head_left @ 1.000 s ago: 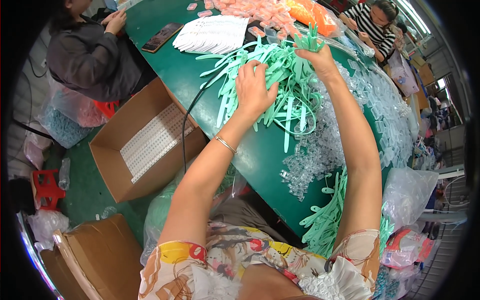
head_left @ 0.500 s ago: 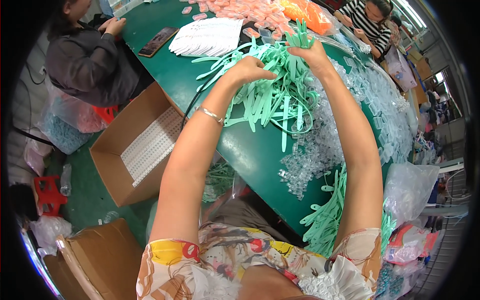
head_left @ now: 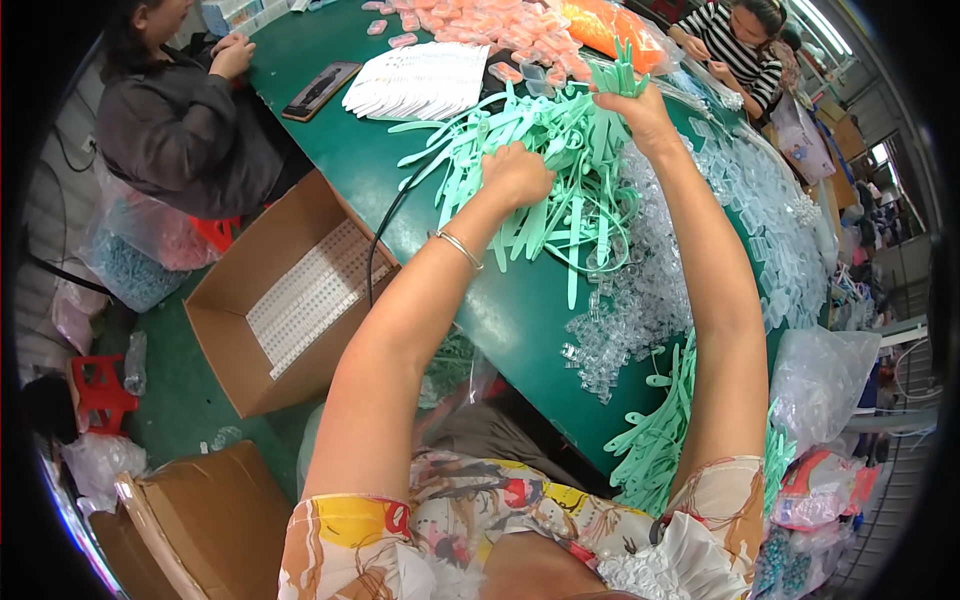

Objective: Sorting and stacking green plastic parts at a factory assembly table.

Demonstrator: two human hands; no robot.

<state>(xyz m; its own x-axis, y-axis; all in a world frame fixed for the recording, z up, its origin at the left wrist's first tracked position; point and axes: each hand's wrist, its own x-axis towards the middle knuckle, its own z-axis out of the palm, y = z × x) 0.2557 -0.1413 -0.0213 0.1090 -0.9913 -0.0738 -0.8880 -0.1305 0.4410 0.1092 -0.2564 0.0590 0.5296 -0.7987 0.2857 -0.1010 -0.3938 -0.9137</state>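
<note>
Green surface (head_left: 350, 170). Open cardboard box (head_left: 290, 290) holding white strips. Both hands' grip closed on green plastic strips (head_left: 560, 150): left hand (head_left: 517, 175), right hand (head_left: 640, 112).

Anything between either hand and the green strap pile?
Nothing visible. The left hand rests closed on top of the green plastic straps; the right hand grips a bunch at the pile's far side. Clear plastic pieces lie beside the pile, not between.

Two cardboard boxes (head_left: 290, 300), one black phone (head_left: 320, 88), one white card stack (head_left: 420, 80), one red stool (head_left: 98, 390); green strips (head_left: 560, 150) too many to count.
</note>
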